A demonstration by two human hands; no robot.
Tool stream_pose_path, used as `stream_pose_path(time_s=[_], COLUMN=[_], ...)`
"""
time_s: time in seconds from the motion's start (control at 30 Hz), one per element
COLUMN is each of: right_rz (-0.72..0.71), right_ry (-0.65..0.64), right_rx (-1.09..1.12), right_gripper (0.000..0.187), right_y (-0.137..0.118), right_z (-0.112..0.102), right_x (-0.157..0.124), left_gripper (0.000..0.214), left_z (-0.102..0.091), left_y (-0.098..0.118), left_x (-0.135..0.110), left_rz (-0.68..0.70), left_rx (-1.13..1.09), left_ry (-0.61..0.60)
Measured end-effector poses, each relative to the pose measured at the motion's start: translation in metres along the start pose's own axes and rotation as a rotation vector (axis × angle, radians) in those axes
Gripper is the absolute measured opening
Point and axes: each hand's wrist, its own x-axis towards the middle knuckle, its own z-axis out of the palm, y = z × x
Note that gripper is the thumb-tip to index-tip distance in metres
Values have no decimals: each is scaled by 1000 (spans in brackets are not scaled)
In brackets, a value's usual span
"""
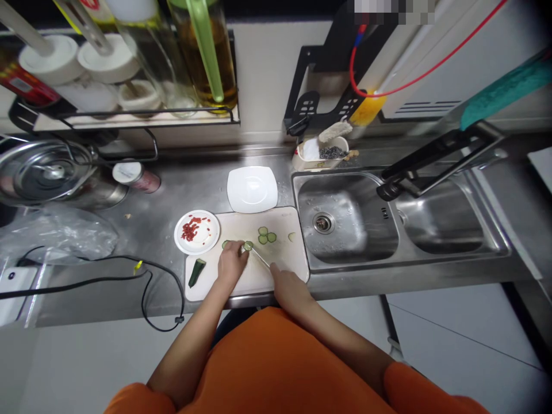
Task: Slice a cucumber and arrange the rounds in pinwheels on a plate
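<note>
My left hand (pixel 232 264) is closed on a piece of cucumber (pixel 247 246) lying on the white cutting board (pixel 284 224); the fingers hide most of it. My right hand (pixel 290 286) grips a knife (pixel 260 257) by its handle, and the blade points up and left, touching the cucumber's cut end. Several cucumber slices (pixel 266 235) lie to the right of the blade, with a thin end slice (pixel 291 236) farther right. On the board's left side rests a dark green cucumber chunk (pixel 197 272).
A white plate with red berries (pixel 196 231) overlaps the board's left corner. Behind the board sits a white square plate (pixel 252 190). To the right is a double sink (pixel 349 218) with a black faucet (pixel 414 164). A black cable (pixel 168 264) and a plastic bag (pixel 60 230) lie left.
</note>
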Motion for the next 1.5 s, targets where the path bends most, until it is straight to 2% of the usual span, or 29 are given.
stream_pose_path(time_s=[0.43, 0.67, 0.9, 1.0, 1.1, 1.27, 1.37, 1.5], right_rz=[26, 16, 66, 103, 109, 102, 93, 90], right_ry=[-36, -25, -59, -81, -100, -106, -90, -89], right_rx=[38, 43, 46, 42, 35, 16, 15, 10], right_gripper=[42, 43, 44, 45, 46, 48, 47, 44], right_y=[-7, -9, 2, 12, 21, 29, 30, 30], right_z=[-4, 0, 3, 4, 4, 2, 3, 4], right_x=[1, 3, -8, -15, -19, -22, -22, -21], left_gripper=[27, 23, 14, 5, 8, 17, 18, 19], left_z=[-1, -4, -5, -7, -13, -33, -42, -43], left_y=[0, 3, 7, 9, 7, -6, -13, -16], left_x=[2, 3, 8, 8, 7, 3, 1, -2], left_rz=[4, -11, -17, -49, -96, -253, -313, -302], left_rx=[-11, -6, -18, -44, -98, -145, -71, 113], left_ry=[-13, -28, -37, -71, -70, 68, 99, 89])
